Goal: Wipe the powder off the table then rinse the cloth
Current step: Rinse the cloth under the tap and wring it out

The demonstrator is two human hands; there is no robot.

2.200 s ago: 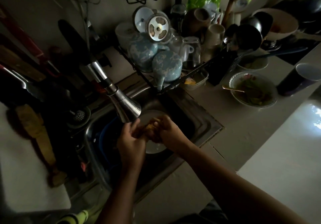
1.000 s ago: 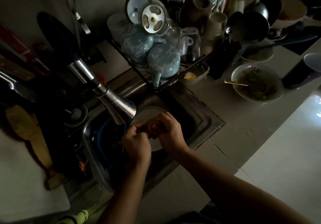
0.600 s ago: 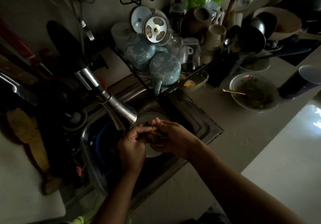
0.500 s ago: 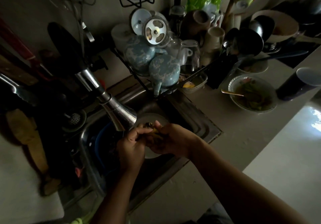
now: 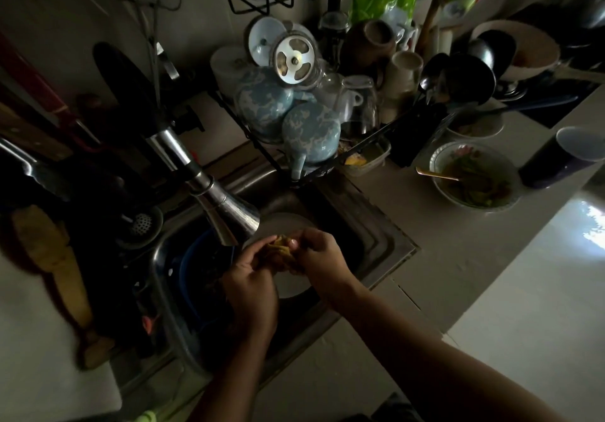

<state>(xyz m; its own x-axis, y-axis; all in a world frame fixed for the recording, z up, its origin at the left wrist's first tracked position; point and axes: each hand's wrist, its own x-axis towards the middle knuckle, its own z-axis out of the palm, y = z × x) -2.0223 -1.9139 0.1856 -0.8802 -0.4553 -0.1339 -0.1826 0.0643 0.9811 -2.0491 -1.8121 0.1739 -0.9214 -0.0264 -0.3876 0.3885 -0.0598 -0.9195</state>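
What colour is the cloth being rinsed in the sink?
Yellowish cloth, bunched between both hands; head view, dim light.

Two bare forearms reach into view from the bottom edge; no sleeve, watch, bracelet or ring shows on either. The left hand (image 5: 252, 286) and the right hand (image 5: 322, 259) are ungloved, with short nails on the fingers that catch the light; a dark fold of clothing shows at the bottom edge, its colour lost in shadow.
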